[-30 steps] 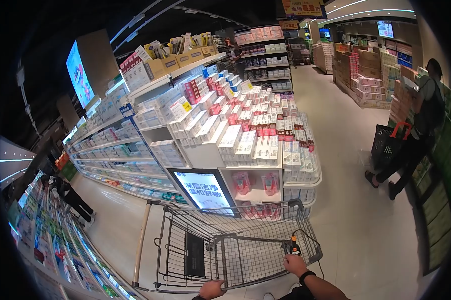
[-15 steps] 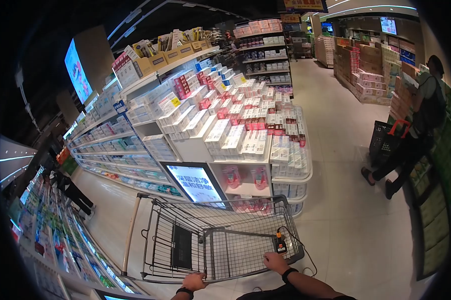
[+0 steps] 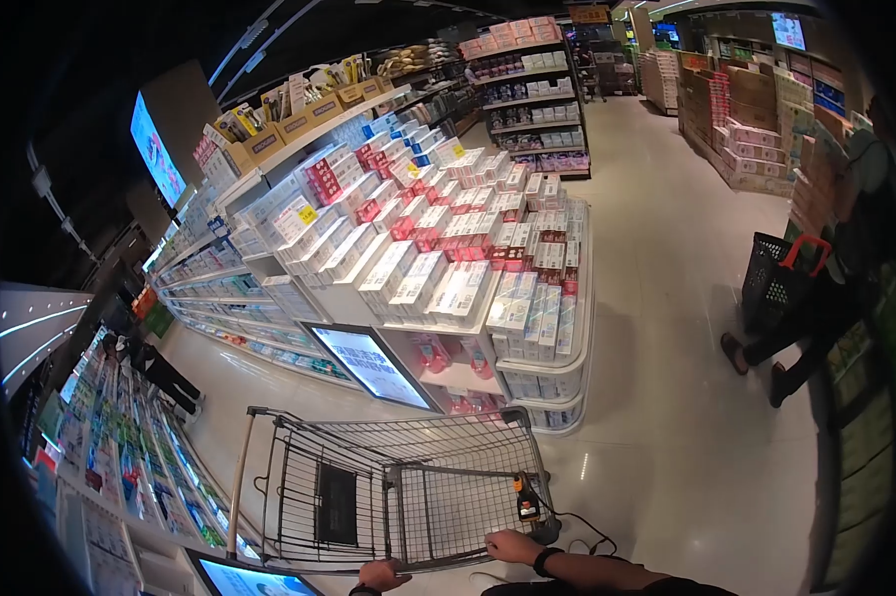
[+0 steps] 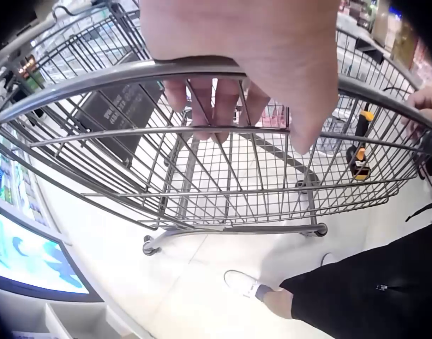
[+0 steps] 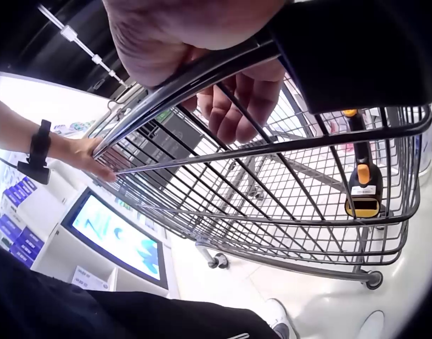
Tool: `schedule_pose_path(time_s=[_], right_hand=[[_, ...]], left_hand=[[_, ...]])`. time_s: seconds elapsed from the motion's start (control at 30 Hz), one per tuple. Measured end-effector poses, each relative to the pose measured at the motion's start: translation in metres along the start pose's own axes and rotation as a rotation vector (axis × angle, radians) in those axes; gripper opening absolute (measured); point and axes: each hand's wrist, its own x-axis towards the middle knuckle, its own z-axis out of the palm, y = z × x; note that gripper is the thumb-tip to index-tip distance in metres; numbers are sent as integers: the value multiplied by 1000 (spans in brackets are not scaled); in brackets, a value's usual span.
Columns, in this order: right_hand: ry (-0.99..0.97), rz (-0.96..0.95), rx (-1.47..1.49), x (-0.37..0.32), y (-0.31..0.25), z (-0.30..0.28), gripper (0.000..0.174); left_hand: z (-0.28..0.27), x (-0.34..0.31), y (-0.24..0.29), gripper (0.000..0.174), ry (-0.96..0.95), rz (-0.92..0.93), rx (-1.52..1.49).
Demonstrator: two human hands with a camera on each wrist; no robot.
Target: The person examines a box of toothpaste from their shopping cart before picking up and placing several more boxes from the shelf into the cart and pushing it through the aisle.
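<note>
An empty-looking wire shopping cart [image 3: 337, 504] stands side-on before me. My left hand [image 3: 380, 574] grips its near top rail; in the left wrist view the fingers [image 4: 223, 106] hang over the rail into the basket, thumb on the near side. Farther right along the same rail is my right hand [image 3: 512, 545], its fingers [image 5: 248, 106] curled over into the basket in the right wrist view. A black and orange handheld scanner [image 5: 364, 187] hangs upright at the cart's right end, and a black cord [image 3: 592, 531] trails from there in the head view.
A stepped display of white and pink boxes [image 3: 448, 228] rises beyond the cart, a lit screen [image 3: 368, 363] at its base. Shelves [image 3: 120, 447] line the left. On the right, a person holds a black basket [image 3: 770, 283] in the aisle [image 3: 656, 298]. Stacked cartons stand farther back.
The cart and both hands have shifted left in the head view, and the display has slid left too. Both hands stay on the rail. The person with the basket stands in much the same place.
</note>
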Motion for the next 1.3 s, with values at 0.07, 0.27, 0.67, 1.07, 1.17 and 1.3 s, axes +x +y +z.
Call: schedule_pose_path(time_s=[0.07, 0.27, 0.67, 1.07, 1.17, 1.3], right_hand=[[6, 8, -22, -16, 3, -2, 22], [55, -12, -30, -61, 14, -24, 22], [62, 120, -136, -121, 20, -54, 21], [210, 39, -184, -139, 26, -56, 17], [196, 96, -195, -138, 29, -54, 18], [189, 103, -203, -141, 37, -54, 19]], left_hand=[[3, -11, 18, 67, -31, -24, -1], [37, -19, 49, 48, 2, 212, 32], [42, -70, 135, 52, -6, 117, -158], [49, -90, 164, 49, 95, 46, -214], [55, -91, 167, 47, 109, 30, -235], [47, -102, 175, 39, 154, 22, -297]])
